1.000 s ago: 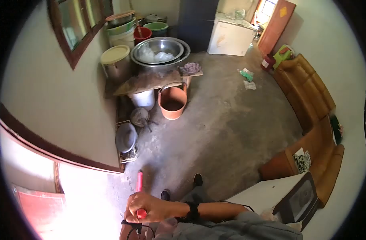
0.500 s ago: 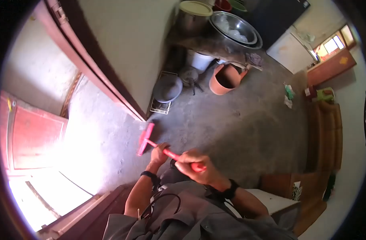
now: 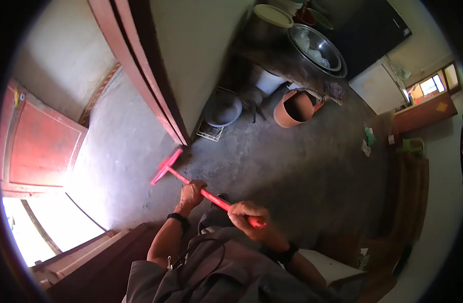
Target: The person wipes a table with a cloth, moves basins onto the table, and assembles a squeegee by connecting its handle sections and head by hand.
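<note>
Gripping the red-handled floor tool (image 3: pixel 222 204) with both hands, fingers wrapped tight: midway along with the left hand (image 3: pixel 192 193), near the top end with the right hand (image 3: pixel 247 214). Set farther left in the frame than half a second ago, with the pink head (image 3: pixel 166 167) just below the foot of the door frame (image 3: pixel 160 101). Showing more of the red door (image 3: pixel 47 144) at left, and the orange bucket (image 3: pixel 294 112) slightly farther right. Bearing a pale label (image 3: pixel 214 198) between the hands, too small to read.
</note>
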The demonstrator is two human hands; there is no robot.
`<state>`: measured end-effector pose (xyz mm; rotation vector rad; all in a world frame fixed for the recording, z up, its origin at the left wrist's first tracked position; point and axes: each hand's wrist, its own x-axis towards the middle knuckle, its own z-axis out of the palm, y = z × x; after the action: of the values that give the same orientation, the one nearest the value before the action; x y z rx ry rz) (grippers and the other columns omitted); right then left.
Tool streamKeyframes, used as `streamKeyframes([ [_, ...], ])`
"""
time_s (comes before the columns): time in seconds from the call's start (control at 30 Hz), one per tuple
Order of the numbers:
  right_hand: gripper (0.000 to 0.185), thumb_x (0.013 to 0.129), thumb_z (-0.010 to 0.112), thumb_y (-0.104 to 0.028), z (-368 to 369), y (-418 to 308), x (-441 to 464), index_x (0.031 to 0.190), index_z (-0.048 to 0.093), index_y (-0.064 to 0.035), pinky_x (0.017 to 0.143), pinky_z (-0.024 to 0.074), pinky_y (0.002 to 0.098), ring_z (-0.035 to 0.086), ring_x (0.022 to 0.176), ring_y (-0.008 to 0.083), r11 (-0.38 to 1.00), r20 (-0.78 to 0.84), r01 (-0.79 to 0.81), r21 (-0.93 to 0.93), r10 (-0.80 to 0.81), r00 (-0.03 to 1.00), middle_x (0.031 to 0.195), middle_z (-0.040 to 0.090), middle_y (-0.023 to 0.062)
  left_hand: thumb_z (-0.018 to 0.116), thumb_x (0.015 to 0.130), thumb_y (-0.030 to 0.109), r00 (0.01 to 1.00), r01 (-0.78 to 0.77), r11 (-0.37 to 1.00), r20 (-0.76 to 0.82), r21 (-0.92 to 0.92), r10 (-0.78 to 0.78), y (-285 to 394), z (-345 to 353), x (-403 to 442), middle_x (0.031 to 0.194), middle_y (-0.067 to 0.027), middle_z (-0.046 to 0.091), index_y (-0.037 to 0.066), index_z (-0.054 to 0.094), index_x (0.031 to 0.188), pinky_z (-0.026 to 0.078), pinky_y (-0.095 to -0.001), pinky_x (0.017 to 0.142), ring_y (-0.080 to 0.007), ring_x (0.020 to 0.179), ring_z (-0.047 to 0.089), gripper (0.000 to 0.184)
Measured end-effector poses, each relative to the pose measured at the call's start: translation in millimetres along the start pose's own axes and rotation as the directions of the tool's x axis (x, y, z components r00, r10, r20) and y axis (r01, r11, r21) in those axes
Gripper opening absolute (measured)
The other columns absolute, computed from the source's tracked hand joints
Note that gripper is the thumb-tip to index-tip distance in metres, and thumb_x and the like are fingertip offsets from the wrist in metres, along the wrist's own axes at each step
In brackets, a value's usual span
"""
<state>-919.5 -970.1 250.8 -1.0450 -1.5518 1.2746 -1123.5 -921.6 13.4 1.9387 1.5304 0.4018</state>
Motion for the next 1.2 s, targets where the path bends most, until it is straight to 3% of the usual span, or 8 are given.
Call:
streamKeyframes([
  [0.23, 0.016, 0.076, 0.068, 0.002, -22, -50, 7, 0.069, 0.055, -0.0042, 0.072, 0.0454, 0.0337, 0.059, 0.07, 0.0191, 0.983, -0.024, -0.048, -0.179, 0.044, 0.999, 0.071, 0.06, 0.0049, 0.062, 0.074, 0.018, 0.965, -0.183, 0.951, 0.142, -0.248, 0.223, 59, 1, 17, 0.088, -0.0108, 0.066, 0.012, 0.064, 0.093, 0.051, -0.0411, 0.073, -0.0322, 0.086, 0.063, 0.02],
  [0.37, 0.019, 0.072, 0.071, -0.001, -38, -67, 8, 0.067, 0.054, -0.0064, 0.075, 0.0471, 0.0362, 0.06, 0.066, 0.0183, 0.939, 0.152, 0.212, -0.271, -0.175, 0.973, 0.071, 0.06, 0.001, 0.062, 0.074, 0.018, 0.945, -0.264, 0.94, 0.14, -0.215, 0.297, 82, -10, 12, 0.088, -0.0101, 0.066, 0.01, 0.064, 0.092, 0.051, -0.0407, 0.071, -0.0316, 0.084, 0.063, 0.02],
  [0.5, 0.017, 0.074, 0.074, -0.004, -45, -32, -19, 0.074, 0.057, -0.0065, 0.071, 0.0449, 0.0337, 0.059, 0.07, 0.0206, 0.971, 0.01, 0.153, -0.185, -0.154, 0.988, 0.07, 0.058, 0.0038, 0.065, 0.073, 0.021, 0.997, -0.068, 0.994, 0.02, -0.088, 0.07, 66, 7, 9, 0.086, -0.0101, 0.066, 0.011, 0.065, 0.088, 0.051, -0.0422, 0.071, -0.0309, 0.085, 0.064, 0.018],
  [0.57, 0.015, 0.074, 0.073, -0.002, -42, 0, -45, 0.077, 0.059, -0.0059, 0.07, 0.0451, 0.0324, 0.059, 0.071, 0.02, 0.965, -0.181, -0.256, 0.062, 0.263, 0.948, 0.071, 0.059, 0.0032, 0.065, 0.074, 0.022, 0.989, -0.124, 0.99, 0.071, -0.06, 0.129, 42, 46, 15, 0.088, -0.0112, 0.066, 0.01, 0.065, 0.089, 0.051, -0.0427, 0.074, -0.0319, 0.087, 0.063, 0.019],
  [0.7, 0.011, 0.077, 0.067, 0.001, -52, -20, -47, 0.072, 0.059, -0.0053, 0.066, 0.0458, 0.0302, 0.057, 0.069, 0.0159, 0.976, -0.161, -0.008, -0.218, -0.028, 0.987, 0.071, 0.061, 0.0024, 0.063, 0.076, 0.02, 0.97, -0.186, 0.934, 0.093, -0.304, 0.224, 72, 71, 16, 0.089, -0.0134, 0.066, 0.01, 0.065, 0.094, 0.051, -0.0419, 0.076, -0.033, 0.087, 0.063, 0.021],
  [0.87, 0.017, 0.076, 0.069, -0.001, -88, -37, -37, 0.068, 0.055, -0.0057, 0.063, 0.044, 0.0296, 0.056, 0.067, 0.0172, 0.955, -0.223, -0.061, -0.289, -0.005, 0.975, 0.071, 0.061, 0.0037, 0.058, 0.08, 0.016, 0.914, -0.29, 0.928, 0.221, -0.233, 0.341, 116, 65, 45, 0.097, -0.0131, 0.066, 0.011, 0.064, 0.102, 0.051, -0.04, 0.077, -0.0315, 0.091, 0.063, 0.024],
  [1.03, 0.024, 0.078, 0.07, -0.006, -92, 13, -59, 0.067, 0.049, -0.0078, 0.06, 0.0407, 0.0339, 0.051, 0.062, 0.0206, 0.975, -0.285, 0.16, -0.152, -0.198, 0.938, 0.064, 0.049, 0.0034, 0.068, 0.076, 0.019, 0.787, -0.432, 0.886, 0.41, -0.168, 0.461, 99, 76, 55, 0.106, -0.013, 0.064, 0.008, 0.063, 0.107, 0.049, -0.039, 0.085, -0.0299, 0.099, 0.062, 0.032],
  [1.2, 0.027, 0.079, 0.07, -0.007, -116, 3, -83, 0.066, 0.046, -0.0087, 0.059, 0.0397, 0.0356, 0.05, 0.062, 0.0236, 0.986, -0.291, 0.15, -0.078, -0.167, 0.942, 0.064, 0.048, 0.0041, 0.068, 0.076, 0.021, 0.834, -0.246, 0.955, 0.465, -0.166, 0.296, 143, 72, 47, 0.092, -0.0123, 0.067, 0.011, 0.067, 0.095, 0.051, -0.0403, 0.076, -0.0306, 0.088, 0.065, 0.022],
])
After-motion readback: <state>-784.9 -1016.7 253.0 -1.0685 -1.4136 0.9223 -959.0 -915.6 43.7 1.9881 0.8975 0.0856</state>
